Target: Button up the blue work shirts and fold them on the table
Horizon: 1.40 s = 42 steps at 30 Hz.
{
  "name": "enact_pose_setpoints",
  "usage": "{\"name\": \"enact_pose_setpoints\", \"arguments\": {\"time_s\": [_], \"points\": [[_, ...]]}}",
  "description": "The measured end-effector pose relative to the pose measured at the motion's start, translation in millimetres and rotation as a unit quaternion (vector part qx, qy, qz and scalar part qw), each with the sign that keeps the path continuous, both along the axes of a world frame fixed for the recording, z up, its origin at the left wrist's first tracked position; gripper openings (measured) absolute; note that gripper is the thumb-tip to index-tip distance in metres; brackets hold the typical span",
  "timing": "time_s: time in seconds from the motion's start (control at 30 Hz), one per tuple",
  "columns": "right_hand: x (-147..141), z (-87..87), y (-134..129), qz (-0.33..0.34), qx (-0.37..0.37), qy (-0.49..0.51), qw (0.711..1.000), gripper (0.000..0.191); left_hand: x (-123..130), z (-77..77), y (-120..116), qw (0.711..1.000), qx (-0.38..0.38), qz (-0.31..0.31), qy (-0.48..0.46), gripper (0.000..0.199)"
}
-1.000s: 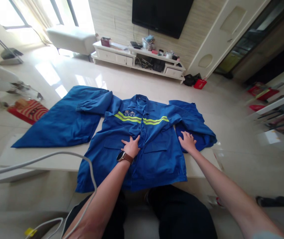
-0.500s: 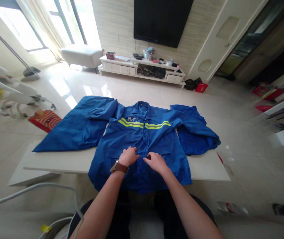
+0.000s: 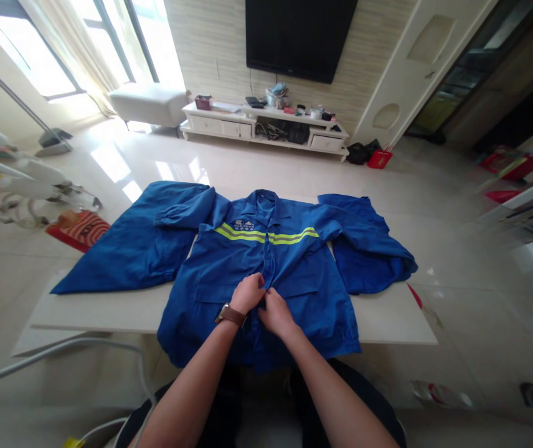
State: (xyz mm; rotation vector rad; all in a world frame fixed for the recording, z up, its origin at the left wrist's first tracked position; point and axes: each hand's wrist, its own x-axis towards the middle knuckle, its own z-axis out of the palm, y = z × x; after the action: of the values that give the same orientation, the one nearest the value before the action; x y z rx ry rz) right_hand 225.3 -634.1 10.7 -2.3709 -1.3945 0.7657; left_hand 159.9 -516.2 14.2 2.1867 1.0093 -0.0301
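Note:
A blue work jacket [image 3: 229, 264] with a yellow and grey reflective band lies front up, collar away from me. My left hand [image 3: 249, 292], with a brown-strapped watch on the wrist, is closed on the jacket's front opening edge below the band. Right beside it, my right hand [image 3: 276, 313] pinches the same front edge, the two hands nearly touching. The fingers hide whatever button or buttonhole is between them. Under the sleeves lie other folded blue garments, one at the left [image 3: 121, 249] and one at the right [image 3: 373, 264].
The clothes rest on a low white table [image 3: 397, 323]. A red patterned bag [image 3: 77, 230] stands left of it. A pale cable [image 3: 61, 350] curves through the lower left. Beyond the floor are a TV cabinet [image 3: 220, 126], a grey bench [image 3: 149, 102] and a red bag [image 3: 379, 158].
Both hands have come together on the jacket's front edge and closed on it; before, they were slightly apart with looser fingers. The view has shifted a little.

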Motion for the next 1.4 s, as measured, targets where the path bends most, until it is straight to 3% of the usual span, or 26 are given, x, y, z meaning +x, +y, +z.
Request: {"name": "enact_pose_setpoints", "arguments": {"time_s": [0.2,0.3,0.43,0.57,0.77,0.87,0.93,1.1,1.3,1.4], "points": [[-21,24.2,6,0.12,0.038,-0.043,0.991,0.04,-5,-5.7,19,0.999,-0.006,0.041,-0.002,0.02],[-38,26.0,8,0.204,0.014,-0.027,0.979,0.043,-6,-9.9,21,0.998,-0.025,0.049,-0.005,0.027],[-41,23.5,4,0.233,-0.014,-0.004,0.972,0.045,-6,-14.3,14,0.999,0.002,0.034,-0.005,0.03],[-23,23.5,-8,0.198,0.037,0.033,0.979,0.035,-1,-12.7,9,0.999,0.034,0.031,-0.01,0.029],[-10,24.6,-14,0.096,0.126,0.003,0.987,0.015,1,-11.6,18,0.998,0.005,0.052,0.043,0.038],[-7,24.0,-12,0.054,0.137,-0.018,0.989,0.018,-3,-17.9,22,0.995,0.0,0.047,0.083,0.03],[-4,21.6,-12,0.034,0.115,-0.029,0.992,0.03,-5,-22.2,22,0.994,0.004,0.032,0.101,0.023],[0,13.8,-19,0.04,-0.033,-0.023,0.998,0.055,-5,-24.8,18,0.993,0.035,0.009,0.115,0.025],[-1,15.4,-19,0.022,-0.069,-0.025,0.997,0.05,-4,-14.8,12,0.99,0.054,0.004,0.127,0.028],[0,15.1,-18,0.025,-0.066,-0.021,0.997,0.05,-4,-9.6,6,0.991,0.087,-0.012,0.101,0.053]]}}
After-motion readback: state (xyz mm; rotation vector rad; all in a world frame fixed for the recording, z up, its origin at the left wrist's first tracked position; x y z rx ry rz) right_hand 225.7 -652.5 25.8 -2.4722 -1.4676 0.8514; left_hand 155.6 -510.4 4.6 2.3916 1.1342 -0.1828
